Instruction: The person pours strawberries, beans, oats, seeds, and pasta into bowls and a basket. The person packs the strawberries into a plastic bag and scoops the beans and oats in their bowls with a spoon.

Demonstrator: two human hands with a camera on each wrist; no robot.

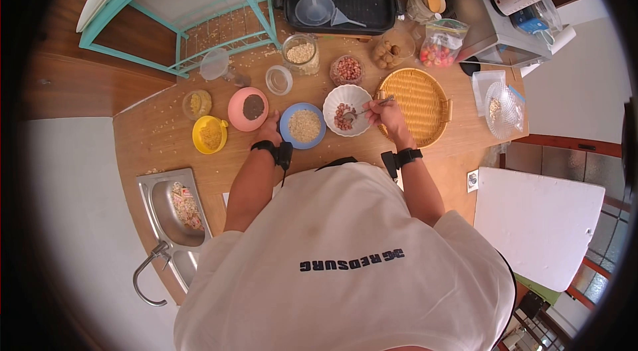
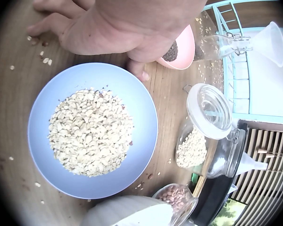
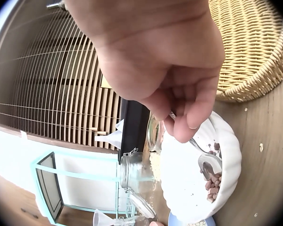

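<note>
My right hand (image 1: 385,117) pinches the handle of a metal spoon (image 3: 210,162), whose bowl dips into a white fluted bowl (image 1: 330,120) among reddish-brown pieces (image 3: 213,187). My left hand (image 1: 268,130) rests on the wood between a pink bowl (image 1: 236,114) of dark seeds and a blue bowl (image 1: 284,126) of pale flakes. In the left wrist view its thumb touches the table beside the blue bowl (image 2: 144,155), its other fingers are loosely spread, and it holds nothing.
A round wicker tray (image 1: 425,106) sits right of the white bowl. Behind stand a jar of flakes (image 1: 301,55), a jar of reddish pieces (image 1: 347,71) and a black pan (image 1: 359,2). On the left are a yellow bowl (image 1: 222,124), a teal rack (image 1: 178,35) and a sink (image 1: 156,198).
</note>
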